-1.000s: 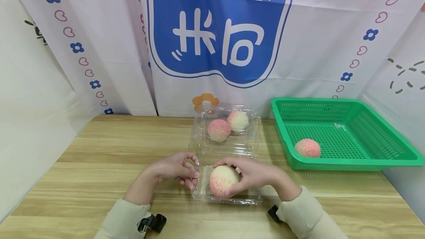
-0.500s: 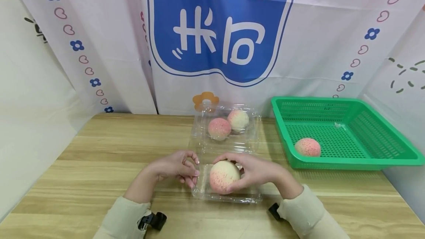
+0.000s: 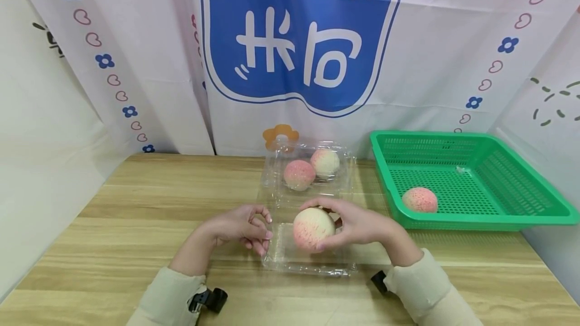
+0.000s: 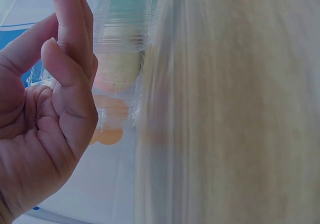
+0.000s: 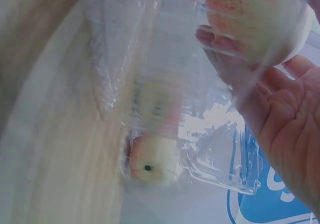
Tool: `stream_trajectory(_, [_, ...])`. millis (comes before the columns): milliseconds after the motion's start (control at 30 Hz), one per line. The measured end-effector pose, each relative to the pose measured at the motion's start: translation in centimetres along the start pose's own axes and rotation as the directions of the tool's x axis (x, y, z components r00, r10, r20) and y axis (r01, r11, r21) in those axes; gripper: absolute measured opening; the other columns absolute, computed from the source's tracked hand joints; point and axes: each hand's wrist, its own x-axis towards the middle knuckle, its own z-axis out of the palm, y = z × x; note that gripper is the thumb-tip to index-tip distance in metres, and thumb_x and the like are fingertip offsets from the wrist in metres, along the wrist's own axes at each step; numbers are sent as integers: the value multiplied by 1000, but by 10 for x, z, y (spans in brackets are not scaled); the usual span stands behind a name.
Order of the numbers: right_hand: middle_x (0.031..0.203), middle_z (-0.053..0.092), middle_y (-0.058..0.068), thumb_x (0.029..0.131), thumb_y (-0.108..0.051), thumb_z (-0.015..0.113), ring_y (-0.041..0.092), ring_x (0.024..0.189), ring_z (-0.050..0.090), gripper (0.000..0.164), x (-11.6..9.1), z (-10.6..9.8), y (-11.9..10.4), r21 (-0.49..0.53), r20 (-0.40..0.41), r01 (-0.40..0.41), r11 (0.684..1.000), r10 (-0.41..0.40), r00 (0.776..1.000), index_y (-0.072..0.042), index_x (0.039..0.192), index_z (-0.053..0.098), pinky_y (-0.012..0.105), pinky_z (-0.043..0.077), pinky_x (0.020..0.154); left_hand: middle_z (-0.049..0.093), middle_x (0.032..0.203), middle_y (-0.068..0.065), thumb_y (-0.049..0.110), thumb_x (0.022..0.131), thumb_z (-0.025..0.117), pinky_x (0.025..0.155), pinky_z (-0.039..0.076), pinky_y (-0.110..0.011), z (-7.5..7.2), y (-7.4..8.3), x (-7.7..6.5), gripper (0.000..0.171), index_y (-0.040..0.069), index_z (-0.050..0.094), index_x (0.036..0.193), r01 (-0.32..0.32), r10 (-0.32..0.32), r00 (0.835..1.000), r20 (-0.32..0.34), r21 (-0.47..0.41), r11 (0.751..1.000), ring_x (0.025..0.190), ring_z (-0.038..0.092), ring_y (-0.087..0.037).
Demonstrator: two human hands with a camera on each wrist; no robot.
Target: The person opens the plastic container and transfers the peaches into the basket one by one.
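My right hand (image 3: 358, 223) grips a round cream-and-pink peach (image 3: 313, 230), thumb in front and fingers behind. The peach is over the near half of an opened clear plastic clamshell box (image 3: 312, 268). In the right wrist view the same peach (image 5: 260, 21) shows through clear plastic. My left hand (image 3: 240, 228) pinches the box's left rim between thumb and fingers; its other fingers curl loosely in the left wrist view. Two more peaches, a pinker one (image 3: 299, 175) and a paler one (image 3: 325, 163), sit in the box's far half.
A green plastic basket (image 3: 457, 221) stands at the right, with one peach (image 3: 420, 200) in its near left corner. The wooden table (image 3: 149, 215) ends at a printed white cloth (image 3: 172, 114) behind the box.
My right hand has lifted the peach and shifted it slightly right and away from me, off the near half's base. My left hand has stayed at the box's left rim.
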Motion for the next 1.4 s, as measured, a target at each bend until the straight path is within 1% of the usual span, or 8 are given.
stream_trajectory(333, [130, 58, 3, 80, -26, 84, 23, 110, 59, 64, -10, -13, -3, 4, -76, -18, 1000, 19, 997, -24, 136, 52, 37, 57, 85, 71, 76, -4, 4, 92, 63, 53, 43, -20, -1, 1, 0, 35, -6, 39, 116, 3, -3, 1000, 6, 3, 1000, 61, 69, -9])
stream_trajectory(567, [129, 60, 6, 80, -21, 83, 22, 109, 61, 64, -16, -24, -7, -16, -127, 21, 1000, -23, 992, -18, 137, 52, 34, 58, 83, 72, 76, -5, 3, 92, 63, 53, 44, -20, -3, 0, 0, 37, -7, 39, 118, 6, -6, 1000, 4, 2, 1000, 61, 69, -10])
stream_trajectory(667, [126, 62, 6, 80, -20, 83, 21, 107, 62, 63, -18, -28, -8, -26, -154, 27, 999, -31, 988, -20, 135, 53, 34, 59, 82, 72, 77, -5, 3, 92, 63, 53, 44, -20, -3, 0, 0, 37, -8, 39, 118, 2, -2, 1000, 0, 3, 1000, 61, 69, -10])
stream_trajectory(733, [128, 61, 7, 80, -19, 84, 21, 107, 62, 64, -20, -30, -8, -33, -171, 26, 999, -32, 985, -19, 136, 53, 34, 59, 81, 72, 77, -5, 3, 92, 63, 54, 44, -20, -2, 0, 0, 38, -8, 39, 119, 1, -1, 1000, -5, 3, 1000, 61, 69, -11])
stream_trajectory(967, [131, 58, 9, 79, -16, 85, 20, 106, 64, 68, -33, -41, -5, -66, -247, 0, 998, -16, 969, -13, 138, 52, 33, 59, 79, 72, 77, -5, 3, 92, 63, 53, 44, -20, -1, -1, 1, 37, -8, 40, 119, 11, -11, 1000, -9, 1, 1000, 61, 69, -11])
stream_trajectory(1067, [130, 57, 9, 79, -15, 84, 19, 106, 64, 67, -39, -50, -6, -76, -262, 1, 997, -21, 965, -14, 138, 51, 33, 60, 78, 72, 77, -6, 3, 93, 63, 53, 44, -20, -1, 0, 1, 36, -7, 40, 118, 9, -9, 1000, -10, 1, 1000, 61, 69, -11])
stream_trajectory(1200, [131, 56, 9, 80, -13, 83, 15, 107, 63, 66, -47, -60, -7, -114, -275, 3, 993, -34, 961, -15, 138, 51, 33, 60, 77, 72, 77, -5, 3, 93, 63, 53, 44, -20, -1, 0, 0, 35, -7, 40, 118, 9, -9, 1000, -10, 4, 1000, 62, 69, -11])
stream_trajectory(1400, [129, 57, 9, 80, -13, 83, 15, 103, 61, 66, -56, -71, -4, -158, -314, -34, 987, -17, 949, -14, 138, 51, 33, 60, 74, 72, 76, -5, 4, 92, 63, 53, 44, -20, -1, -1, -2, 36, -7, 40, 118, 4, -4, 1000, -2, -1, 1000, 62, 69, -10])
